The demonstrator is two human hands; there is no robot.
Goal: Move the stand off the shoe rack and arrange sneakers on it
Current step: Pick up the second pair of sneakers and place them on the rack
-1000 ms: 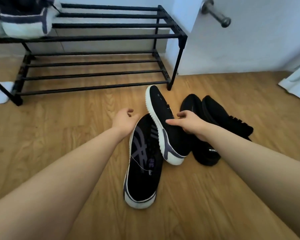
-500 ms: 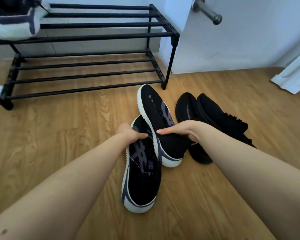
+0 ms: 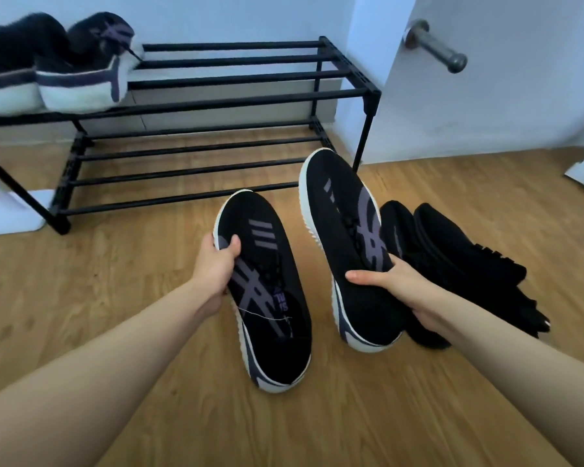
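Two black sneakers with purple stripes and white soles are held above the wooden floor. My left hand grips the left sneaker by its side edge. My right hand grips the right sneaker around its middle, toe pointing toward the rack. The black two-tier shoe rack stands against the wall ahead. One pair of black-and-white sneakers sits at the left end of its top tier. The lower tier is bare.
A pair of all-black shoes lies on the floor to the right, behind my right hand. A white door with a metal handle stands at the right. A white object rests on the floor left of the rack.
My left hand closed on the left sneaker. Both sneakers rose off the floor and separated, and the view tilted up toward the rack.
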